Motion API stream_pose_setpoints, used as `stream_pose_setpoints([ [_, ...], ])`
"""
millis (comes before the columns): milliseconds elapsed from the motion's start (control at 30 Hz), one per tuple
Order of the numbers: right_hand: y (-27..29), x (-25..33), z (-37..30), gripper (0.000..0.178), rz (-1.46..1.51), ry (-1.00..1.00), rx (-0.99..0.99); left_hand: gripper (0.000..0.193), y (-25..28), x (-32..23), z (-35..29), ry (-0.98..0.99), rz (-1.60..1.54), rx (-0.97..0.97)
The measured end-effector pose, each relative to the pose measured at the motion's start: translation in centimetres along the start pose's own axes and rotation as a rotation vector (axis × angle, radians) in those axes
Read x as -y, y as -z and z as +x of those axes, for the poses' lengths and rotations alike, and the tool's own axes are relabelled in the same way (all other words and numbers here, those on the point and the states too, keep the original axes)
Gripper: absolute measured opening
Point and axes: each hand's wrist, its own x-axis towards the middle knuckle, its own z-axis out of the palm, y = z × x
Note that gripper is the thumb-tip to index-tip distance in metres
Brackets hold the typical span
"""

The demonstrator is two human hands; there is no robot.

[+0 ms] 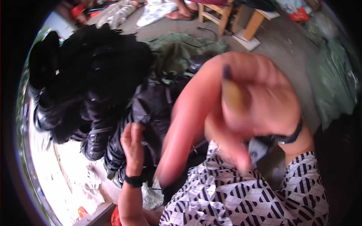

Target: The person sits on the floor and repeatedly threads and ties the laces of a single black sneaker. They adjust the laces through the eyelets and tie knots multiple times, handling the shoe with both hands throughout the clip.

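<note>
My right hand is raised very near the camera, large and smeared by motion, its palm facing up at me. One long finger stretches down to the left and the thumb points downward. Against the palm, by the curled fingers, sits a small yellow-brown thing with a dark tip, too blurred to name. My left hand is held up at lower left, fingers together and stretched, nothing seen in it. It is beside a heap of black bundled goods. Black glossy fabric pieces lie between the heap and my right hand.
Green sheeting spreads on the floor behind the black goods, and a green bag stands at right. Wooden stools and another person's foot are at the far side. Patterned cloth covers my lap.
</note>
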Motion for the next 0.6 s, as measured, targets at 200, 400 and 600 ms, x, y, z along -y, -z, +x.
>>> stream_pose_setpoints([
  [200, -3.5, -1.8, -0.2, 0.029, 0.053, 0.067, 0.378, 0.025, -0.4, -1.5, -0.4, -0.078, 0.048, -0.017],
  [400, -2.1, -1.7, -0.6, 0.025, -0.088, 0.006, 0.41, 0.014, -0.1, -4.2, 0.4, 0.093, -0.26, 0.149],
  [600, 10.4, -0.1, -4.3, 0.018, -1.969, -0.169, -0.304, 0.027, 2.3, -7.0, -1.5, 0.57, 0.247, 1.017],
])
